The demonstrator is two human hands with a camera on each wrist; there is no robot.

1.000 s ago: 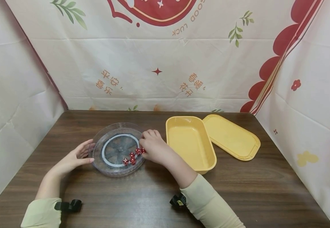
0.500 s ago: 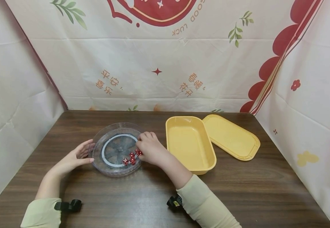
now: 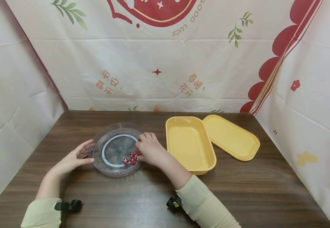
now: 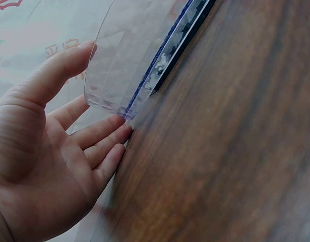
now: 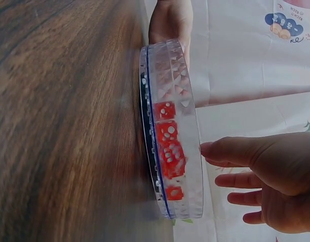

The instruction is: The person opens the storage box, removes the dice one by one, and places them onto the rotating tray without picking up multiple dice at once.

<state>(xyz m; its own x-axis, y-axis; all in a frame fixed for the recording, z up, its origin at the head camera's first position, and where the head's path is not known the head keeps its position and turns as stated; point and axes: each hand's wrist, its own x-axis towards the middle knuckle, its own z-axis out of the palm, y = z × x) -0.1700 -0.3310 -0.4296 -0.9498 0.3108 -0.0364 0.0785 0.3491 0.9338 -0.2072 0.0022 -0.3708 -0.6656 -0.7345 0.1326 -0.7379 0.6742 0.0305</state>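
Several red dice with white pips lie inside a clear round plastic tray, towards its right side. The tray has a dark base with a white ring. Through its wall in the right wrist view, the dice form a row. My left hand rests against the tray's left rim; in the left wrist view its fingers and thumb are spread, the fingertips at the wall. At the right rim is my right hand, thumb against the edge and fingers extended, nothing seen in its grasp. It partly hides the nearest dice in the head view.
A yellow rectangular container stands right of the tray, just beyond the right hand. Its yellow lid lies flat behind it, to the right. All of it sits on a brown wooden table, with a printed cloth hanging behind.
My right hand has shifted slightly left over the tray's right rim, and the dice beside it have moved a little. The left hand and the tray stay put.
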